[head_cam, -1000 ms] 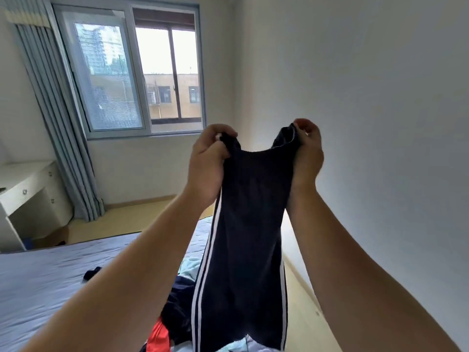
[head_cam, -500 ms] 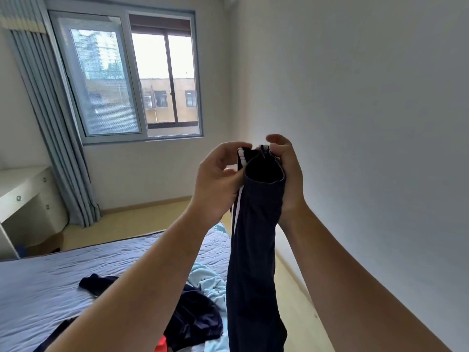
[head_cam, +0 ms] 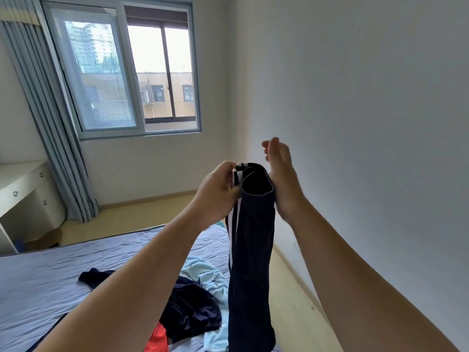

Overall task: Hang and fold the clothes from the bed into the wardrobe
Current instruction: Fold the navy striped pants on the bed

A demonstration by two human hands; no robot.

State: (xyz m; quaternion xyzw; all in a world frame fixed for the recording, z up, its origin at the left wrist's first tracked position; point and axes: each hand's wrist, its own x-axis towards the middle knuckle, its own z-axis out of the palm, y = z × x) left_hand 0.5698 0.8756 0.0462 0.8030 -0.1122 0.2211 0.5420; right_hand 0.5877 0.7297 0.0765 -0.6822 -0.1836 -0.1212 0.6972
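Up over the bed [head_cam: 63, 270], our left hand [head_cam: 218, 189] still pinches the top of the dark pants [head_cam: 251, 250], which hang straight down. Our right hand [head_cam: 281, 179] has let go since a moment ago, and its fingers are now straight, just beside the pants. More clothes [head_cam: 193, 308] lie on the bed.

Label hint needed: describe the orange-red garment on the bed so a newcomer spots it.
Find the bed with the blue-grey quilted cover; clothes are heaped near its right edge. At the heap's near end, against the crumpled dark navy garment, lies the orange-red garment. It alone is bright and warm-coloured; its neighbours are navy or pale blue fleece.
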